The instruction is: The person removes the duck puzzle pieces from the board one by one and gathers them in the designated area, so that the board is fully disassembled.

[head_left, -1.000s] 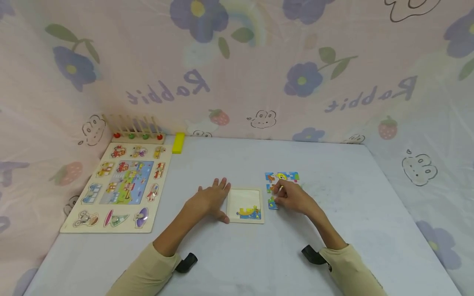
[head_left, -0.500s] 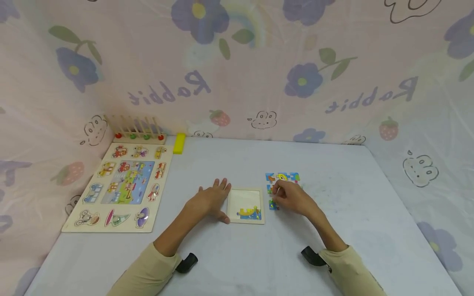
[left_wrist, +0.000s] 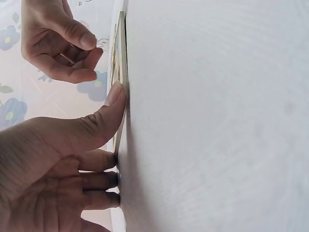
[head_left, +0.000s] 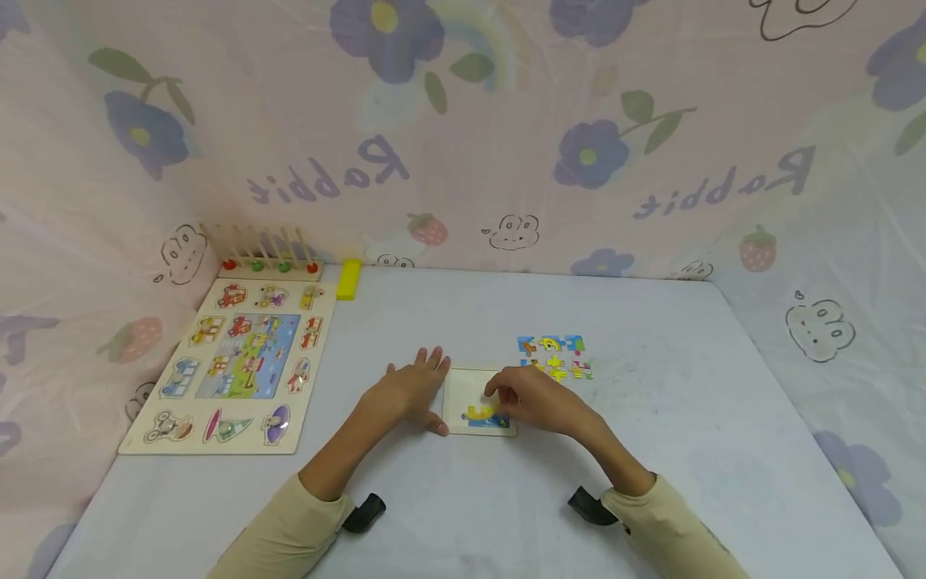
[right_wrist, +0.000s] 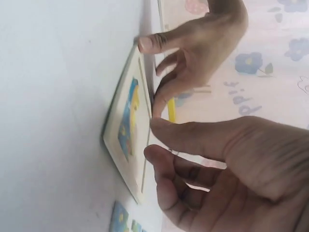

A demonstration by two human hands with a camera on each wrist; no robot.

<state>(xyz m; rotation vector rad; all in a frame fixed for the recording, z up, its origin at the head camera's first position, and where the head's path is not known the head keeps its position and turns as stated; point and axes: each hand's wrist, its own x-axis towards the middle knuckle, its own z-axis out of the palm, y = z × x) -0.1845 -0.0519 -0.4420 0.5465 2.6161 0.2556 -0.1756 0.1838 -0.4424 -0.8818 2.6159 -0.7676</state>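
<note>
A small square wooden puzzle tray (head_left: 463, 386) lies in the middle of the table with yellow and blue jigsaw pieces (head_left: 486, 418) along its near side. My left hand (head_left: 408, 394) rests spread at the tray's left edge, its thumb on the near left corner. Above the tray's right side hovers my right hand (head_left: 546, 400), fingers bent. In the right wrist view its thumb and index finger stand a little apart, with nothing visible between them. Loose jigsaw pieces (head_left: 551, 344) lie in rows to the right; a blue one (right_wrist: 119, 217) shows beside the tray.
At the left lies a large wooden peg puzzle board (head_left: 188, 322) with vehicle and toy shapes. Behind it stands a wooden rack (head_left: 268, 273) with upright pegs and red and green beads. A yellow block (head_left: 349, 280) sits beside the rack. Patterned cloth hangs around the table.
My right hand has moved left from the loose pieces to above the tray's right side. The left hand has stayed at the tray's left edge.
</note>
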